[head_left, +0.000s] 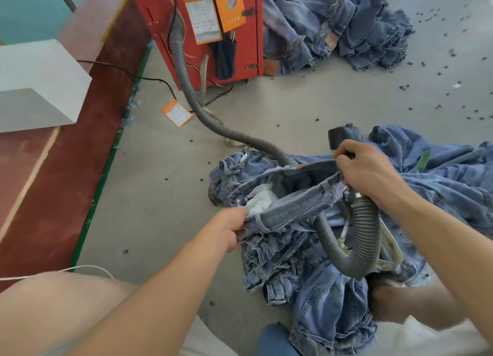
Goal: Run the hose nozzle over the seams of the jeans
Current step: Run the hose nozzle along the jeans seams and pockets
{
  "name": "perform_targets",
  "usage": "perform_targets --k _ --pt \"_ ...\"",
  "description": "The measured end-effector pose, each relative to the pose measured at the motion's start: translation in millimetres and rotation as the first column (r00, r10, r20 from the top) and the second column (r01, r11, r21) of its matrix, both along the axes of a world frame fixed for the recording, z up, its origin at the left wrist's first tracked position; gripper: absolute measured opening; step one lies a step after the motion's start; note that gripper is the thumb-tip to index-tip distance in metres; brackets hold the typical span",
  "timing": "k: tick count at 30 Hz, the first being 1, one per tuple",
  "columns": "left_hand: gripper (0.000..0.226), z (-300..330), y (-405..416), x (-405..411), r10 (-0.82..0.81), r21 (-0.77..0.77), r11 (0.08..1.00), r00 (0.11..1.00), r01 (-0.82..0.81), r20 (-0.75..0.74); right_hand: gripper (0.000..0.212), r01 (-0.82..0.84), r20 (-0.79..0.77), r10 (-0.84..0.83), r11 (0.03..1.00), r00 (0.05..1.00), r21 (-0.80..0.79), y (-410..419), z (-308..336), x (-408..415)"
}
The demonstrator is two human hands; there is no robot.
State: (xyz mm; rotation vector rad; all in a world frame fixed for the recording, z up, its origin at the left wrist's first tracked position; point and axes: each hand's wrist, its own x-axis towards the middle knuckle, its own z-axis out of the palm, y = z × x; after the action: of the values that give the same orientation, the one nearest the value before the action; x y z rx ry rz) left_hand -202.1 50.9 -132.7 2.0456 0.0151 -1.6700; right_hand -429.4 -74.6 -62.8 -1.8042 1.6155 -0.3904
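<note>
Denim, soft and floppy: the jeans (293, 195) lie on the floor (165, 195), waistband stretched between both hands. Left hand (229, 229) pinches the waistband; right hand (370, 174) grips waistband and nozzle (344, 138) together. The ribbed hose (354, 249) looks light and springy; hold it near the nozzle.

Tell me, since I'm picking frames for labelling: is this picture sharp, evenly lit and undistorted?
Head view: soft even light, no glare, faint shadows; wide-angle bend at the edges; right hand, left hand, hose and jeans fairly sharp; the nearest forearms and knee look slightly soft.
</note>
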Motion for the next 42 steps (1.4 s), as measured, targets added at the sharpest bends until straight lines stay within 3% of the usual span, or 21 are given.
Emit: perform_targets --k 1,2,3,4,5,6,8,11,14,16,18,19,22,24,29,33,37,42 --pt "0.029 -4.2 4.0 -0.4 -0.056 0.047 0.998 0.994 0.052 0.097 0.023 0.004 0.021 -0.004 1.000 1.000 0.009 0.6 2.0 -0.1" --pt "0.060 -13.5 7.6 1.3 -0.173 0.095 0.983 0.958 0.155 0.229 0.023 0.002 0.046 -0.004 1.000 0.999 0.030 1.2 3.5 -0.4" --pt "0.088 -18.9 10.3 4.3 -0.345 0.142 0.939 0.847 0.315 0.404 0.024 -0.008 0.070 0.004 0.998 0.998 0.056 2.1 4.7 -0.8" --pt "0.101 -23.5 11.4 6.2 -0.454 0.130 0.871 0.678 0.473 0.578 0.025 -0.031 0.087 0.024 0.996 0.996 0.079 3.6 6.1 -1.0" --pt "0.103 -25.3 10.6 6.0 -0.457 0.050 0.790 0.533 0.611 0.712 0.025 -0.063 0.096 0.053 0.993 0.994 0.097 4.9 7.6 -0.6" --pt "0.098 -25.1 7.7 5.3 -0.413 -0.067 0.690 0.468 0.720 0.782 0.025 -0.099 0.100 0.088 0.989 0.991 0.110 6.3 9.3 -0.2" --pt "0.082 -19.6 -1.3 1.4 -0.346 -0.289 0.514 0.504 0.807 0.791 0.025 -0.166 0.111 0.152 0.977 0.982 0.133 8.6 12.5 1.2" --pt "0.041 -13.6 -12.8 1.5 -0.290 -0.516 0.432 0.656 0.739 0.697 0.026 -0.227 0.134 0.206 0.961 0.969 0.159 9.8 15.5 1.4" --pt "0.024 2.5 -21.0 4.4 -0.392 -0.621 0.491 0.792 0.611 0.469 0.028 -0.213 0.142 0.190 0.963 0.971 0.166 3.0 15.2 -4.3" --pt "0.026 12.3 -25.3 4.4 -0.406 -0.698 0.594 0.898 0.401 0.170 0.027 -0.202 0.090 0.190 0.968 0.978 0.148 -3.5 11.0 -10.6" --pt "0.033 17.6 -26.3 0.2 -0.379 -0.717 0.671 0.919 0.190 -0.111 0.026 -0.218 0.004 0.219 0.966 0.976 0.137 -6.7 6.4 -16.3" --pt "0.034 17.5 -26.9 -3.4 -0.368 -0.710 0.688 0.915 0.148 -0.165 0.033 -0.237 -0.029 0.244 0.961 0.969 0.141 -6.1 5.2 -18.6" --pt "0.026 16.3 -28.9 -14.6 -0.246 -0.656 0.748 0.961 0.104 -0.128 0.082 -0.318 -0.099 0.332 0.939 0.938 0.133 -0.8 6.6 -21.9" --pt "0.022 17.0 -33.4 -17.1 -0.144 -0.612 0.787 0.988 0.080 -0.057 0.093 -0.302 -0.113 0.313 0.947 0.943 0.107 2.5 17.6 -24.1" --pt "0.021 21.3 -41.4 -17.9 -0.070 -0.585 0.810 0.997 0.031 -0.044 0.050 -0.304 -0.053 0.299 0.945 0.953 -0.120 9.4 60.6 -48.3" --pt "0.020 22.2 -44.5 -16.1 -0.039 -0.571 0.821 0.995 -0.023 -0.095 0.045 -0.454 -0.030 0.453 0.890 0.891 -0.055 23.1 87.6 -52.9" --pt "0.023 24.3 -39.7 -15.2 -0.129 -0.624 0.781 0.969 -0.031 -0.210 0.038 -0.581 -0.088 0.584 0.811 0.807 0.060 25.8 82.6 -41.5" --pt "0.032 27.5 -30.1 -14.7 -0.224 -0.631 0.776 0.924 -0.023 -0.309 0.022 -0.531 0.029 0.530 0.847 0.847 0.030 13.4 74.2 -29.4"
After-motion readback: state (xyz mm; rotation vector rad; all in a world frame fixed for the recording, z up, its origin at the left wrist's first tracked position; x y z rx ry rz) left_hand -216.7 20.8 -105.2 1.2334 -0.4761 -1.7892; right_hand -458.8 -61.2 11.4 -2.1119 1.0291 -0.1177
